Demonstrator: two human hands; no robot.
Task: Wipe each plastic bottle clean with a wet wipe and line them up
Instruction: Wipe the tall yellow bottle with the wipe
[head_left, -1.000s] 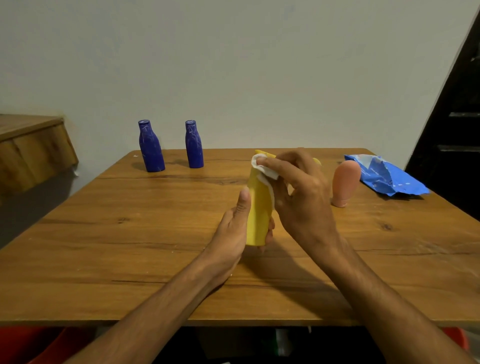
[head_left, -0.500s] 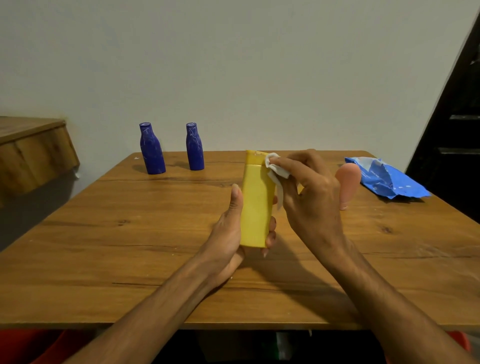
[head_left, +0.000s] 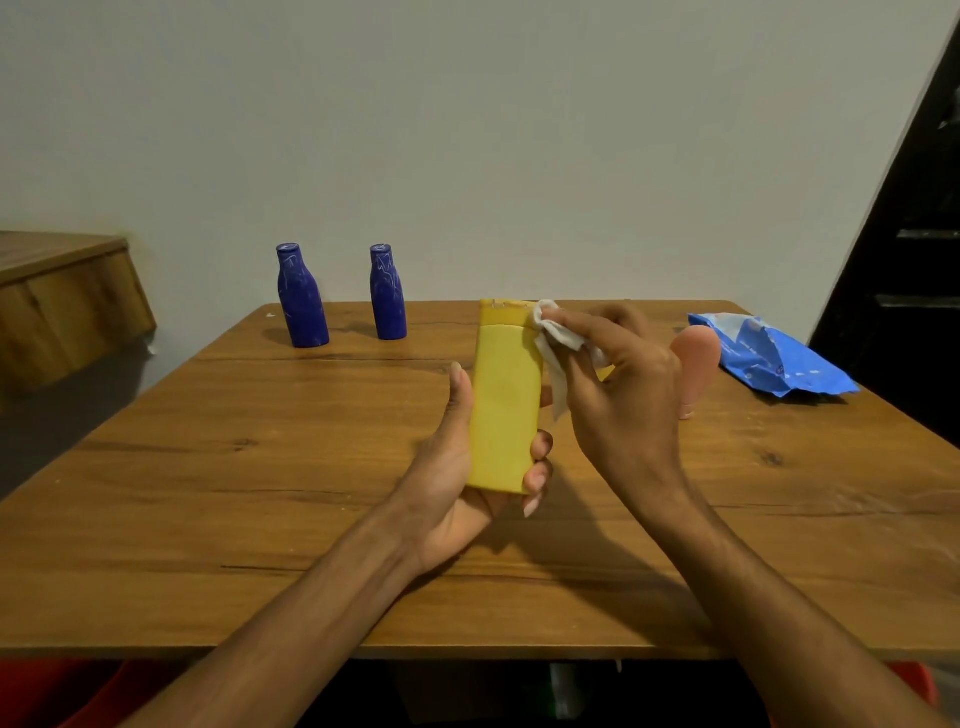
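My left hand (head_left: 457, 483) grips a flat yellow plastic bottle (head_left: 504, 400) upright above the middle of the wooden table (head_left: 208, 493). My right hand (head_left: 623, 395) pinches a white wet wipe (head_left: 558, 343) against the bottle's upper right edge, near its cap. Two dark blue bottles (head_left: 301, 296) (head_left: 387, 293) stand side by side at the back left of the table. A pink bottle (head_left: 698, 364) stands at the right, partly hidden behind my right hand.
A crumpled blue wet-wipe pack (head_left: 774, 353) lies at the back right of the table. A wooden ledge (head_left: 62, 291) juts out at the left. A dark doorway is at the right. Red objects (head_left: 52, 691) show below the table's front edge.
The yellow bottle has been turned to show its flat face and held more upright. My right hand with the wipe has shifted from the bottle's front to its upper right edge.
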